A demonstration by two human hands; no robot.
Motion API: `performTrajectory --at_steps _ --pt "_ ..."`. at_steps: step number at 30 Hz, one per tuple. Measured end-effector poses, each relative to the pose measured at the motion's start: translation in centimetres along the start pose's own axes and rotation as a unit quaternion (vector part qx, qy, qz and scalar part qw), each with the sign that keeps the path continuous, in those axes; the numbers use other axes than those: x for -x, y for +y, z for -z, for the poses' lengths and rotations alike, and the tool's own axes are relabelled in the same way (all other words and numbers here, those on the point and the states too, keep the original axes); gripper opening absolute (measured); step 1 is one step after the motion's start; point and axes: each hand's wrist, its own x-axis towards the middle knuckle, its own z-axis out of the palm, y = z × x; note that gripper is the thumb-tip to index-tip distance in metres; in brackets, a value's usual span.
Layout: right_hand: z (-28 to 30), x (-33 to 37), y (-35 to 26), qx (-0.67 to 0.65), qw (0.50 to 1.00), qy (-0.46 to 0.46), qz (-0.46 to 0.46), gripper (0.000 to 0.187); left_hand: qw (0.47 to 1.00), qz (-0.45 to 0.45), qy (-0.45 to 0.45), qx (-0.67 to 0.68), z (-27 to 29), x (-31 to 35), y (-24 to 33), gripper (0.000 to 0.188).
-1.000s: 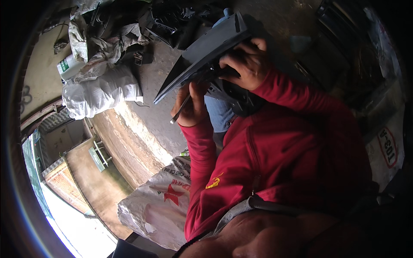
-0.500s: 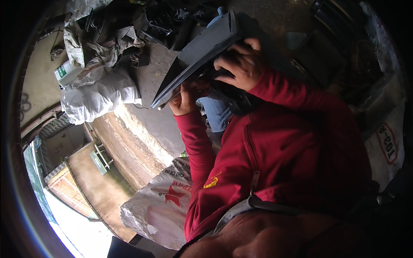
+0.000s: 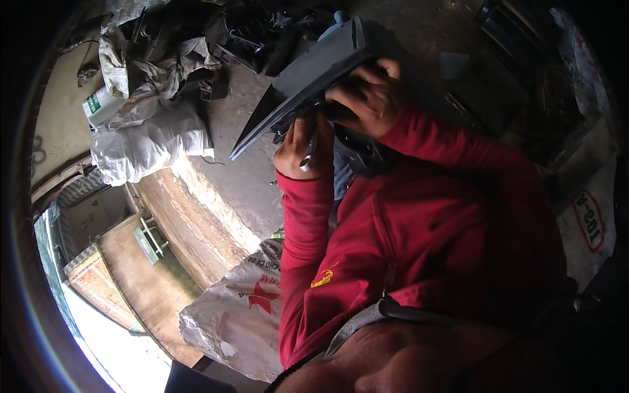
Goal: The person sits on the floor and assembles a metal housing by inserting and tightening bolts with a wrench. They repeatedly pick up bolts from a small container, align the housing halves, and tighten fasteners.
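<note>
A big, flat, dark grey panel (image 3: pixel 308 78) is tilted up in front of the person, above the concrete floor (image 3: pixel 242 170). The left hand (image 3: pixel 303 147) is curled tight around a thin metal tool (image 3: pixel 309 149) under it. The right hand (image 3: pixel 367 98) grips the panel's lower edge, fingers bent.

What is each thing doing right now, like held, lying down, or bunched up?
Dark panel: tilted, held up off the ground.
Right hand: gripping the panel from underneath.
Left hand: closed around a metal rod.
Metal rod: held, pointing up at the panel.
White sack: stuffed, lying on the ground.
Printed sack: crumpled, lying by the sleeve.
</note>
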Motion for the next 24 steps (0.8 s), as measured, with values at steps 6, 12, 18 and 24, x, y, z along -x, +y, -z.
performTrajectory --at_steps 6,12,18,24 --pt "-0.4 -0.5 -0.4 0.025 0.999 0.03 -0.005 0.045 0.998 -0.03 -0.043 -0.023 -0.5 -1.3 -1.5 0.008" --pt "-0.5 0.0 0.3 -0.015 0.999 0.033 -0.005 0.042 0.803 0.396 0.022 0.444 0.1 2.0 -5.2 0.042" --pt "-0.6 -0.2 0.3 -0.013 0.999 0.047 -0.005 0.039 0.915 0.193 0.04 0.351 0.7 1.7 -2.0 0.035" --pt "0.0 -0.2 0.0 -0.011 1.0 -0.001 -0.009 0.04 0.999 -0.034 -0.017 -0.018 0.0 -0.1 -0.7 0.013"
